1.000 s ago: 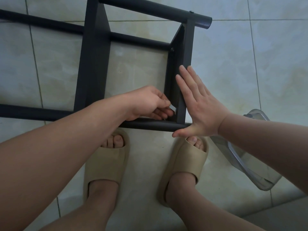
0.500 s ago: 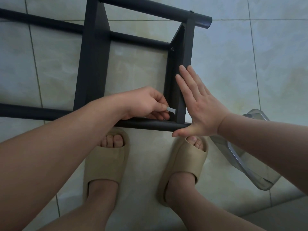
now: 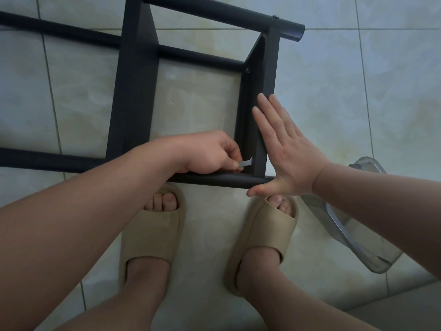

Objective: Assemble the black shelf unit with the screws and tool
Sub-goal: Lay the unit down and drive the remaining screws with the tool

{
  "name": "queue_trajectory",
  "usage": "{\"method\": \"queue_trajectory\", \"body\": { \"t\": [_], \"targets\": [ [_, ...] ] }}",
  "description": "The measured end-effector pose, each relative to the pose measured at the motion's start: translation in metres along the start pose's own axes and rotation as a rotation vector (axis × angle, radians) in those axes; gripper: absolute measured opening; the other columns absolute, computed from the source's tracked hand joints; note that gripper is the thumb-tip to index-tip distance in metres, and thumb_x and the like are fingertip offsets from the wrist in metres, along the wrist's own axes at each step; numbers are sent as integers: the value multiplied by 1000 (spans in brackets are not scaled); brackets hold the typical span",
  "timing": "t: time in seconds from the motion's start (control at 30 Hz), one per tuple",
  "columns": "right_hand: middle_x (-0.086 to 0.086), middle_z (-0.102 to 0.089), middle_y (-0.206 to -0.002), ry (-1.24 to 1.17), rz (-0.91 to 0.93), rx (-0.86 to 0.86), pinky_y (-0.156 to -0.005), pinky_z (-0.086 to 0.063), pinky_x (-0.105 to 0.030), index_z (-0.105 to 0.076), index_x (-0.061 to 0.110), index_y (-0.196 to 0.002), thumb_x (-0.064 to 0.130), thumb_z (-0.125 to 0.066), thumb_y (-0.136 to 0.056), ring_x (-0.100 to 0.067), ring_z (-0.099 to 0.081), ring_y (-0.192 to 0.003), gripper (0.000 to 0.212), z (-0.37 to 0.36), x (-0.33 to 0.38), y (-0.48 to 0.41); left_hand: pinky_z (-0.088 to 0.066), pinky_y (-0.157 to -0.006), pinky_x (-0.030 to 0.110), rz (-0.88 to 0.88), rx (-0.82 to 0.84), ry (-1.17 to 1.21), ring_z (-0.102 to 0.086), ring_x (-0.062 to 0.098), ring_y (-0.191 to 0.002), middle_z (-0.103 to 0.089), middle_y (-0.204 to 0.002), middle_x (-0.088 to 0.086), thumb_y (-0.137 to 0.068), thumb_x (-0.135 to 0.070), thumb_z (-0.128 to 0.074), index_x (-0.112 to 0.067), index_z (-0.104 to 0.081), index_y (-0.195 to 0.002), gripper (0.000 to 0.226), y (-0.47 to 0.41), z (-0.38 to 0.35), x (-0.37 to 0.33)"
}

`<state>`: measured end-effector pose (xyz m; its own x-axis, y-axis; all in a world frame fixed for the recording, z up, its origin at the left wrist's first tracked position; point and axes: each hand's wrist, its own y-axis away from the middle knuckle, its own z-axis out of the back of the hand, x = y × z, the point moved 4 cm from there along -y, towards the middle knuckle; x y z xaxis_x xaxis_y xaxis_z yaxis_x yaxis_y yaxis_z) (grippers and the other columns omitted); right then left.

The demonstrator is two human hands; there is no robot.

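Note:
The black shelf unit [image 3: 133, 91] lies on its side on the tiled floor, with round tubes and flat panels. My left hand [image 3: 210, 154] reaches inside the frame and pinches a small grey hex key [image 3: 245, 163], whose tip points into the lower corner of the right-hand end panel [image 3: 269, 68]. My right hand [image 3: 286, 151] lies flat with straight fingers against the outer face of that panel, its thumb under the near tube [image 3: 214, 180]. A screw head [image 3: 247, 70] shows at the panel's far inner corner.
A clear plastic container [image 3: 353, 235] lies on the floor at the right, beside my right forearm. My two feet in beige slides [image 3: 152, 235] stand just in front of the near tube. Pale floor tiles surround the frame.
My left hand has turned the hex key slightly at the panel's lower corner, and the key now shows more plainly. My right hand has stayed flat on the panel.

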<state>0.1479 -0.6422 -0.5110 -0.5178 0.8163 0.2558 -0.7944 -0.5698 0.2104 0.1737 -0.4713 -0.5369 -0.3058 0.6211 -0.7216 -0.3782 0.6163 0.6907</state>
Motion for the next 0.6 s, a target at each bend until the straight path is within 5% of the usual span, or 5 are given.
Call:
{"method": "queue_trajectory", "body": {
  "t": [0.23,0.4,0.6],
  "targets": [
    [-23,2,-167,-1,-2,5,-123,-14,-60,-4,-3,-158,94,-44,-71,-39,6,-155,137,1,1,0,-45,-71,27,-9,31,-84,-59,5,-65,-67,-67,-13,-94,-21,-67,-25,-71,-83,13,1,0,-2],
    [-21,4,-167,-3,-4,7,-123,-14,-60,-3,-2,-159,95,-43,-71,-37,8,-155,137,1,0,0,-54,-79,25,-97,-91,-122,-70,1,-77,-75,-80,-13,-91,-23,-72,-35,-72,-87,13,3,14,-7],
    [-22,3,-167,-3,4,-3,-123,-14,-61,-3,-2,-159,96,-41,-72,-38,7,-155,136,-1,0,0,-44,-69,12,-215,-210,-285,-61,-12,-79,-66,-78,-21,-91,-21,-70,-42,-63,-78,25,3,20,-20]
  ]
}}
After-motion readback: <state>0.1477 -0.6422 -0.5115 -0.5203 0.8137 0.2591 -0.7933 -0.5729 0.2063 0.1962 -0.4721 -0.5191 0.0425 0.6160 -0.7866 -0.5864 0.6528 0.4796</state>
